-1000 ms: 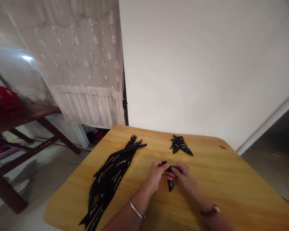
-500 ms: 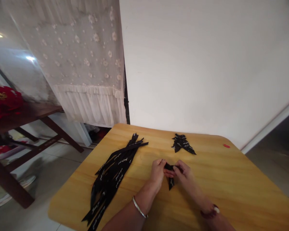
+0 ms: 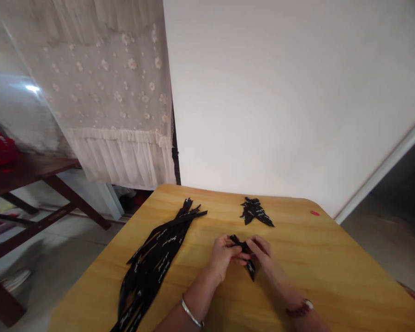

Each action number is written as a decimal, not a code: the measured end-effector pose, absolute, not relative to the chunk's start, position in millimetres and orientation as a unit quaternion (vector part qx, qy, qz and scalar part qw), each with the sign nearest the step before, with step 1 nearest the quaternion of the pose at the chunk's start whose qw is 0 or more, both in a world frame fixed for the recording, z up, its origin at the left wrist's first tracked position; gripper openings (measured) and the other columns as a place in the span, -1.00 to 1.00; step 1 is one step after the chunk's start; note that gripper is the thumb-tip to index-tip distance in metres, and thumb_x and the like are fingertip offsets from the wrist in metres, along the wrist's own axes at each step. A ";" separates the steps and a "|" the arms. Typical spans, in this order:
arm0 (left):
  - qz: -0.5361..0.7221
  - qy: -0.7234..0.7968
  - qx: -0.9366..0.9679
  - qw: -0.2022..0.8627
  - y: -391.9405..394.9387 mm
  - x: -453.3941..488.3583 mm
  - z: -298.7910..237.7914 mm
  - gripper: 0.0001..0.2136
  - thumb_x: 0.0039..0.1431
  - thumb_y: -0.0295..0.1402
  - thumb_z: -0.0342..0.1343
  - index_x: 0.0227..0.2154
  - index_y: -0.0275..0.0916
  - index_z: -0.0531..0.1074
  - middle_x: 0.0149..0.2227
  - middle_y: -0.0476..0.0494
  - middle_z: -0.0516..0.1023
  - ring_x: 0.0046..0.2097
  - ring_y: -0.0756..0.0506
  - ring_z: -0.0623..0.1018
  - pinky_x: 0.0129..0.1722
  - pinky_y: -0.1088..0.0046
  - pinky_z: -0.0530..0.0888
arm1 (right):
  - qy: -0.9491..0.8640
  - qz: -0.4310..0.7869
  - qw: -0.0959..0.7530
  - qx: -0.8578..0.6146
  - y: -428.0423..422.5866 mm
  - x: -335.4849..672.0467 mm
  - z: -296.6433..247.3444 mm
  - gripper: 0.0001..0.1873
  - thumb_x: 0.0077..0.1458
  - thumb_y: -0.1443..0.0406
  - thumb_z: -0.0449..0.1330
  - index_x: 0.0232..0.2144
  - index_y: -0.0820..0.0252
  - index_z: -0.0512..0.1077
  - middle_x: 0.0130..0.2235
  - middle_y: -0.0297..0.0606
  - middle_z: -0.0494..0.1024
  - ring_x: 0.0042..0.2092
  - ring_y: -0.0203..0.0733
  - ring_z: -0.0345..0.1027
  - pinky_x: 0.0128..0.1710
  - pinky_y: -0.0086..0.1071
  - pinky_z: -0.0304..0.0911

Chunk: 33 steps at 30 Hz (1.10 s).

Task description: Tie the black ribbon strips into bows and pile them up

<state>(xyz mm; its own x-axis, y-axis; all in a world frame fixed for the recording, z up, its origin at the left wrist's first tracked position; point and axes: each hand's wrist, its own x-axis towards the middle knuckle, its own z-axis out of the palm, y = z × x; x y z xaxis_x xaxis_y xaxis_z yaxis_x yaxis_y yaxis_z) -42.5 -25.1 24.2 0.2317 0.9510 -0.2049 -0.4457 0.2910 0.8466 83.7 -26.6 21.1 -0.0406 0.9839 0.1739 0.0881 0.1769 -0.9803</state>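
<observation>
A black ribbon point(image 3: 251, 269) with white lettering is bunched between my two hands, one pointed tail hanging below them. My left hand point(image 3: 224, 256) is closed on its left part, thumb on top and fingers underneath. The fingertips of my right hand point(image 3: 261, 251) pinch its right side. Whether the bunched middle is knotted is hidden by my fingers. To the left lies a pile of long black printed ribbons point(image 3: 155, 253). Beyond my hands sits a small heap of short, gathered black ribbon pieces point(image 3: 256, 211).
The wooden table point(image 3: 332, 276) has rounded corners and its far edge meets a white wall point(image 3: 263, 92). Near the far right corner lies a small red object point(image 3: 315, 213). A lace curtain point(image 3: 124, 106) hangs behind, and a dark wooden table point(image 3: 38, 170) stands at the left.
The whole view has shifted slightly. Within my hands the ribbon has turned: a piece now pokes up above my left thumb, and the hanging tail slants to the right.
</observation>
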 end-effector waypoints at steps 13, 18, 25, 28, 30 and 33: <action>0.448 0.417 0.375 0.696 -24.8 -44.4 26.3 -0.67 -0.22 -0.34 0.08 -0.32 -0.33 0.22 -0.40 -0.15 0.42 -0.62 -0.04 0.47 -0.72 0.54 0.32 | -0.505 0.467 0.553 -0.470 -22.6 86.2 21.6 -0.93 -0.23 0.33 0.17 -0.64 0.21 0.33 -0.60 -0.41 0.33 -0.52 -0.33 0.17 -0.53 -0.47 0.06; 0.435 0.431 0.392 0.686 -23.1 -47.5 24.5 -0.78 -0.19 -0.28 0.06 -0.51 -0.34 0.27 -0.61 -0.04 0.39 -0.67 0.01 0.42 -0.73 0.57 0.29 | -0.447 0.512 0.554 -0.481 -21.6 92.0 24.4 -0.89 -0.25 0.31 0.17 -0.67 0.20 0.30 -0.68 -0.47 0.25 -0.62 -0.39 0.03 -0.64 -0.49 -0.09; 0.438 0.442 0.374 0.688 -23.2 -46.7 23.0 -0.77 -0.19 -0.24 0.05 -0.55 -0.30 0.20 -0.71 0.02 0.34 -0.72 0.03 0.37 -0.77 0.59 0.26 | -0.393 0.539 0.581 -0.465 -19.1 92.9 21.5 -0.89 -0.28 0.29 0.20 -0.66 0.17 0.32 -0.64 -0.47 0.31 -0.55 -0.35 0.15 -0.56 -0.49 0.01; 0.415 0.454 0.385 0.688 -23.6 -48.8 25.0 -0.78 -0.18 -0.24 0.03 -0.54 -0.30 0.21 -0.69 0.01 0.36 -0.76 0.05 0.34 -0.82 0.61 0.21 | -0.386 0.540 0.580 -0.472 -18.2 94.1 23.3 -0.87 -0.30 0.27 0.22 -0.64 0.17 0.32 -0.63 -0.46 0.32 -0.53 -0.33 0.17 -0.55 -0.49 0.02; 0.396 0.467 0.406 0.679 -23.9 -50.8 26.7 -0.80 -0.17 -0.25 0.02 -0.54 -0.31 0.24 -0.66 0.00 0.39 -0.79 0.07 0.30 -0.85 0.62 0.14 | -0.391 0.539 0.577 -0.473 -18.9 94.7 25.7 -0.85 -0.32 0.26 0.23 -0.63 0.18 0.32 -0.62 -0.45 0.33 -0.53 -0.32 0.18 -0.55 -0.49 0.03; 0.383 0.500 0.436 0.642 -23.3 -54.8 29.5 -0.81 -0.18 -0.29 0.04 -0.54 -0.33 0.30 -0.64 -0.02 0.41 -0.83 0.12 0.23 -0.88 0.64 0.03 | -0.428 0.525 0.568 -0.468 -21.3 95.3 29.4 -0.84 -0.27 0.23 0.20 -0.63 0.19 0.31 -0.63 -0.43 0.32 -0.52 -0.30 0.18 -0.54 -0.48 0.04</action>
